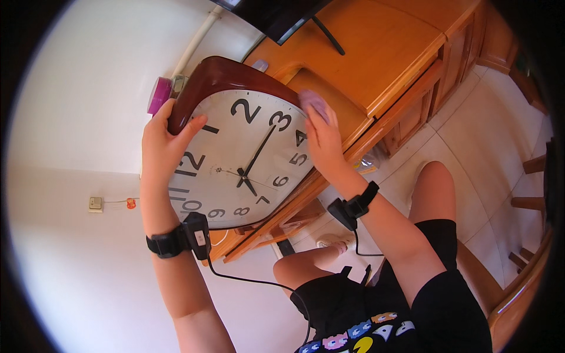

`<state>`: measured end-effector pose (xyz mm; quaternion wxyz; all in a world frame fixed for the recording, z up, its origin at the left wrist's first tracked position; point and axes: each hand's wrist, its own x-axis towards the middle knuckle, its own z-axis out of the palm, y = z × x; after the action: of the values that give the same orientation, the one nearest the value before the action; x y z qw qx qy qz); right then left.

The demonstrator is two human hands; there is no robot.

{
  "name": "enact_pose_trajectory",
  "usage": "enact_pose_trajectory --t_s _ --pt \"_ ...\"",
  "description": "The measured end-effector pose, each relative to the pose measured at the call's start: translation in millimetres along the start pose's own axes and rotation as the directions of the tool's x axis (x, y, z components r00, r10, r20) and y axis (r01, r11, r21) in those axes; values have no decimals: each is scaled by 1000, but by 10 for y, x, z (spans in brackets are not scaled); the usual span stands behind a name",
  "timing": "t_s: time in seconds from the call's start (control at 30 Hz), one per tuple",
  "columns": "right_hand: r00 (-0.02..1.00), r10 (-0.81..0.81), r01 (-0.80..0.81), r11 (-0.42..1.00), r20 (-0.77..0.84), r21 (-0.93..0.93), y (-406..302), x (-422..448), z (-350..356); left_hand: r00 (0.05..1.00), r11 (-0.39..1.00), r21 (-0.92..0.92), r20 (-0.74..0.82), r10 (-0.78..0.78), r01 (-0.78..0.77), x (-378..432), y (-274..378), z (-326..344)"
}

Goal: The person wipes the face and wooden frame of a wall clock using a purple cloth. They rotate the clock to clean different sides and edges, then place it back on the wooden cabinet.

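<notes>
A large wall clock (238, 154) with a dark red glossy frame and a white dial stands tilted before me, over the edge of the wooden cabinet. My left hand (170, 132) grips the frame at its upper left corner, thumb over the dial near the 1. On the frame's right side, near the 3 and 4, my right hand (322, 134) presses a purple cloth (314, 105) against the rim. The clock's lower side is partly hidden behind my left wrist, which wears a black strapped device, as does my right wrist.
Behind the clock are a jar with a magenta lid (160, 95) and a small translucent object (260, 65). A black screen (278, 17) stands on the wooden cabinet top (375, 39). A wall switch (96, 204) is at left, wooden chair parts (521, 287) at right.
</notes>
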<state>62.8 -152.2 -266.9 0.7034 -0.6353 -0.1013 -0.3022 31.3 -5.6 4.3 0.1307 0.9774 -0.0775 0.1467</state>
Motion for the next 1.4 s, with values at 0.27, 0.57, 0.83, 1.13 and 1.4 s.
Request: enact_pose_trajectory --t_s 0.27,0.57,0.83,1.13,1.4 --pt "991 -133 135 986 33 -102 -224 161 57 1000 1000 1 -7 15 -15 9 -28 9" --pt "991 -70 56 992 -117 -115 -444 391 297 1000 999 28 -3 27 -27 -6 -10 -8" --pt "948 317 -315 947 -16 56 596 -337 -39 999 1000 4 -32 30 -30 -14 -99 18" --pt "908 405 -396 913 -103 101 846 -456 -64 998 999 -37 -50 29 -31 -112 -104 -43" --pt "819 573 -527 772 -29 356 865 -359 -179 1000 990 -139 -14 -13 11 -144 -158 7"
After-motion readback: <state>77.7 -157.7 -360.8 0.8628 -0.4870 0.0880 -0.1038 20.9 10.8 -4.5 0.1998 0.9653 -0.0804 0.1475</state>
